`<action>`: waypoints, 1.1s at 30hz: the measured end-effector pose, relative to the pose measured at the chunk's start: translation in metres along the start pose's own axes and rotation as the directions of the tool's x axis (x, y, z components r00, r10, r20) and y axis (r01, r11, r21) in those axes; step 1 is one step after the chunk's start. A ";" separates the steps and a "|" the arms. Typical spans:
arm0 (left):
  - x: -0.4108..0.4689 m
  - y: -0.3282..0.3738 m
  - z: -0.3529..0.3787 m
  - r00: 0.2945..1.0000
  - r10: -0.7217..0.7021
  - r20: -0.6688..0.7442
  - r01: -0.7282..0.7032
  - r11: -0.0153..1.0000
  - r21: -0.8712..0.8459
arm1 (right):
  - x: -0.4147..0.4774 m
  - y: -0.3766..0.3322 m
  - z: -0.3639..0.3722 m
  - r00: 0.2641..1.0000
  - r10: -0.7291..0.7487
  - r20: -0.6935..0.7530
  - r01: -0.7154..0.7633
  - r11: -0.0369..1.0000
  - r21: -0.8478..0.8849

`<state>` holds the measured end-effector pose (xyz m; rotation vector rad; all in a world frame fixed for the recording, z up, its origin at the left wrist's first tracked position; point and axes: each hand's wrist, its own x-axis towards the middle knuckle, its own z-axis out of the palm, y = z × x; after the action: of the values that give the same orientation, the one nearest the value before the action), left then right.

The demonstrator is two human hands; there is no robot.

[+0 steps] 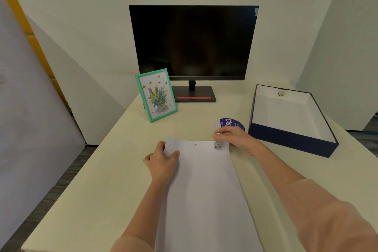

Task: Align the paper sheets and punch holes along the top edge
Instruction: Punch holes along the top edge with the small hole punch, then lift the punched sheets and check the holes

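Evidently mid-task, the person is working along the far, top edge of the paper sheets [204, 186], which are lying lengthwise on the cream bench [102, 170] straight in front of them. The left hand [162, 161] is gripping the stack at its top left corner, thumb lying on the upper face and fingers [161, 145] curling round the edge, probably so the sheets are not sliding out of line. The right hand [235, 137] is pinching a small clear hole punch [217, 143] that is sitting over the top edge near the right corner, seemingly placing the next hole; one punched hole [195, 144] is already showing near the middle of that edge. A purple round label [233, 122] is peeking out just behind the right hand. To the right an open navy box [286, 139] with a white lining is resting on the bench, while a dark monitor [193, 42] and a green picture frame [156, 95] are standing at the back against plain white partition walls.
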<state>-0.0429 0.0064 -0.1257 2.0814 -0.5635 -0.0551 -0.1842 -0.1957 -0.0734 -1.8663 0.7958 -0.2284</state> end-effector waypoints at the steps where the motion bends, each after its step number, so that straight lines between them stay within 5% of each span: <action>1: 0.000 0.000 0.000 1.000 0.000 0.001 0.000 1.000 -0.004 | 0.000 0.001 -0.001 1.000 0.001 0.005 -0.001 1.000 0.006; 14: 0.001 -0.001 0.001 1.000 0.005 0.012 -0.005 1.000 0.011 | -0.006 -0.004 0.006 0.998 0.003 -0.059 -0.002 1.000 0.016; 19: 0.001 -0.001 0.001 1.000 0.005 0.004 -0.005 1.000 0.005 | -0.011 -0.007 0.000 0.998 0.011 0.063 -0.011 1.000 0.003; 27: 0.002 -0.003 0.002 1.000 0.002 0.012 -0.002 1.000 0.001 | -0.008 -0.002 0.006 0.998 -0.002 -0.066 0.005 0.999 0.049; 33: 0.000 0.000 0.000 1.000 -0.009 0.015 0.009 1.000 -0.009 | -0.015 0.003 0.005 0.920 0.145 -0.364 0.051 0.877 0.478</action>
<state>-0.0426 0.0065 -0.1260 2.0761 -0.5624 -0.0781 -0.1944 -0.1838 -0.0754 -1.3380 0.9520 -0.7210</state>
